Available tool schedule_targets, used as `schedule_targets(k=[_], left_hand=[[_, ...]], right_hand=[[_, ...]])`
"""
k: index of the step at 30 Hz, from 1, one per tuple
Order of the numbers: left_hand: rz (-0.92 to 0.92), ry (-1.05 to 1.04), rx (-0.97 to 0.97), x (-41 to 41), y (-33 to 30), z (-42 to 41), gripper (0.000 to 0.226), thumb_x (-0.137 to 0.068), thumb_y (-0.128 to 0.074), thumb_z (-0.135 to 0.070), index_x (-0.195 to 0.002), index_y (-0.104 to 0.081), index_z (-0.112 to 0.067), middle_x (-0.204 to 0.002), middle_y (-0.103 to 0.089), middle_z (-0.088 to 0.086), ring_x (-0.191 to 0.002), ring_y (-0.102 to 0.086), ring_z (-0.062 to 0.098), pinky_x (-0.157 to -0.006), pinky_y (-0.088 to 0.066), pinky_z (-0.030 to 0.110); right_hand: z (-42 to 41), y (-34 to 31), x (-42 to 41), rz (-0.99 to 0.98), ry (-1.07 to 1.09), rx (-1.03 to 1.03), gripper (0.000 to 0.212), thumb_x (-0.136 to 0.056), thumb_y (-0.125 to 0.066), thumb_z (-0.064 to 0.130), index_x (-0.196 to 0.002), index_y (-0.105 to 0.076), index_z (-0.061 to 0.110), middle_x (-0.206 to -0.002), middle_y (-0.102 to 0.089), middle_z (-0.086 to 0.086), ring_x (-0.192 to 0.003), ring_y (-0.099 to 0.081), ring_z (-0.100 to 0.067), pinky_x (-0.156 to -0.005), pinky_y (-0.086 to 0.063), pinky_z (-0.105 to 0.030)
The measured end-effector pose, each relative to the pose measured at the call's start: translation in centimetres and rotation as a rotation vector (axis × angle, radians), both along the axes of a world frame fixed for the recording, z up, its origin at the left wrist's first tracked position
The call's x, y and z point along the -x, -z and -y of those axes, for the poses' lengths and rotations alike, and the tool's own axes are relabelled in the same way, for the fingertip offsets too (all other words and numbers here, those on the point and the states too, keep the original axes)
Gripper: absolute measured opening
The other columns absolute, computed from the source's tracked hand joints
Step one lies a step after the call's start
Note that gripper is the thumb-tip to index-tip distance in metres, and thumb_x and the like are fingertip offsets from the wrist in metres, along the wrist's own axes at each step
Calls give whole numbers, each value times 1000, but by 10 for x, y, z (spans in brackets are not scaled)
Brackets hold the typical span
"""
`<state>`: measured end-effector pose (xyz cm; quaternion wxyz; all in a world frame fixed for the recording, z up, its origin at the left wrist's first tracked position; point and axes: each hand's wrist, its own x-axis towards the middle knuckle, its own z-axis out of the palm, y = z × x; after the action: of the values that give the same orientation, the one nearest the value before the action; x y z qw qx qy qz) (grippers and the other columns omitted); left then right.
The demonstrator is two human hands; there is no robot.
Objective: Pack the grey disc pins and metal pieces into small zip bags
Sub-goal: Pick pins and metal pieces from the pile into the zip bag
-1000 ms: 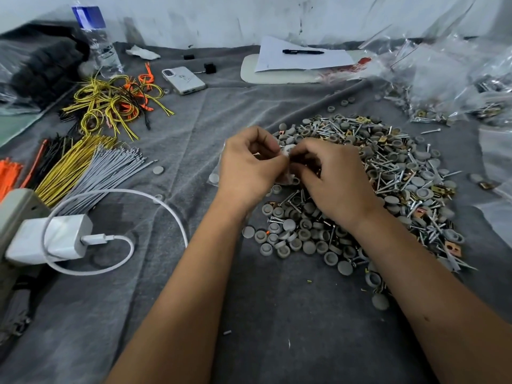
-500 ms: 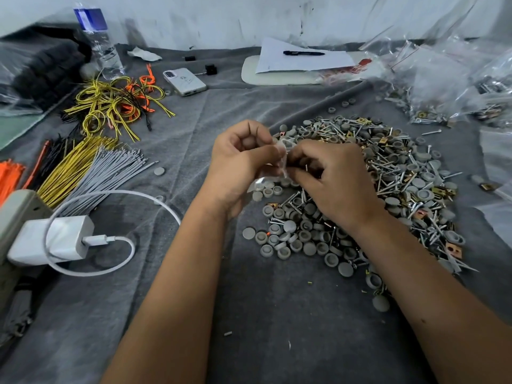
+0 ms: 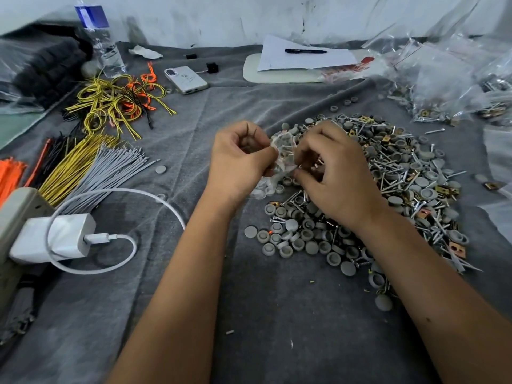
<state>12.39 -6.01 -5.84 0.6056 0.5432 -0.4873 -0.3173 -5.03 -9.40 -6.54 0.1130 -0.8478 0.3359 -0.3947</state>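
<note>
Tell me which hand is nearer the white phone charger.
Left. The left hand is right of and beyond the white phone charger; the right hand is farther right, over the pile.

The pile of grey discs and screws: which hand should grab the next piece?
Probably the right hand: it hangs directly over the pile, while the left hand pinches the small zip bag beside the pile.

Your left hand (image 3: 239,159) and right hand (image 3: 336,173) meet above the bench (image 3: 277,314), a small zip bag (image 3: 281,159) between them. The heap of disc pins and metal pieces (image 3: 410,187) lies beneath and right of your hands. Cable ties (image 3: 91,167) and charger (image 3: 55,238) lie left; phone (image 3: 186,79) and paper with pen (image 3: 304,55) lie behind; filled bags (image 3: 448,87) far right.
</note>
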Motion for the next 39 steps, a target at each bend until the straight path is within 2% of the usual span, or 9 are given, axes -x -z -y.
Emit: schedule_targets(k=[4,8,13,17,21,25,30,35,39], left_hand=[[45,-56,11,0,1,0,27,-75,-69,10,-71,-60,-15,-52,-56,-10,-49,-55,12,-55,-54,38],[2,-174,-11,-2,3,3,25,-73,-66,10,-69,-60,-14,-54,-57,-2,-55,-54,21,-59,-52,46],[13,-165,-71,-3,5,5,27,-75,-67,12,-70,-61,-14,-60,-59,5,-59,-57,26,-63,-55,52],[25,-130,-98,-1,7,4,29,-79,-72,13,-71,-62,-13,-59,-60,4,-52,-59,22,-60,-55,46],[44,-87,-116,0,8,5,27,-79,-74,13,-75,-62,-10,-58,-61,5,-51,-59,18,-54,-50,31],[68,-22,-126,11,9,4,21,-81,-79,8,-81,-62,-5,-71,-67,20,-60,-62,25,-55,-52,33],[102,36,-149,26,12,3,13,-83,-74,8,-85,-62,7,-82,-68,34,-66,-62,29,-61,-54,52],[30,21,-207,24,16,6,22,-79,-76,9,-81,-63,-10,-67,-68,9,-54,-66,18,-55,-54,34],[-15,-47,-218,22,14,5,30,-66,-80,-4,-88,-61,-13,-76,-70,11,-69,-72,34,-70,-63,58]], right_hand=[[0,-1,2,12,65,28,27,-78,-87,20,-83,-60,15,-94,-55,1,-78,-52,-12,-75,-42,-18],[-6,0,-3,-182,-148,-5,22,-84,-79,38,-85,-73,17,-86,-64,7,-86,-55,-14,-80,-48,-37],[-10,4,-13,-403,-260,-157,19,-87,-76,44,-99,-78,29,-104,-67,9,-106,-53,-15,-94,-47,-42],[-11,2,-11,-312,-311,-185,10,-84,-83,30,-90,-77,24,-94,-67,9,-96,-59,-12,-89,-50,-40],[-11,-3,-5,38,-195,-114,12,-84,-84,17,-94,-79,13,-91,-73,6,-86,-67,-5,-82,-54,-23],[-6,-4,-2,236,-19,-92,13,-88,-79,11,-101,-78,8,-94,-76,1,-88,-71,-8,-80,-59,-31],[-4,-3,-2,236,-71,-104,11,-95,-68,7,-106,-69,7,-96,-72,4,-93,-70,-7,-80,-59,-30],[0,0,-1,149,-26,-42,10,-99,-64,9,-109,-64,10,-94,-69,6,-88,-67,-5,-77,-55,-26],[3,1,2,91,-11,-59,9,-99,-62,11,-108,-60,12,-93,-70,5,-87,-68,-9,-77,-55,-35]])
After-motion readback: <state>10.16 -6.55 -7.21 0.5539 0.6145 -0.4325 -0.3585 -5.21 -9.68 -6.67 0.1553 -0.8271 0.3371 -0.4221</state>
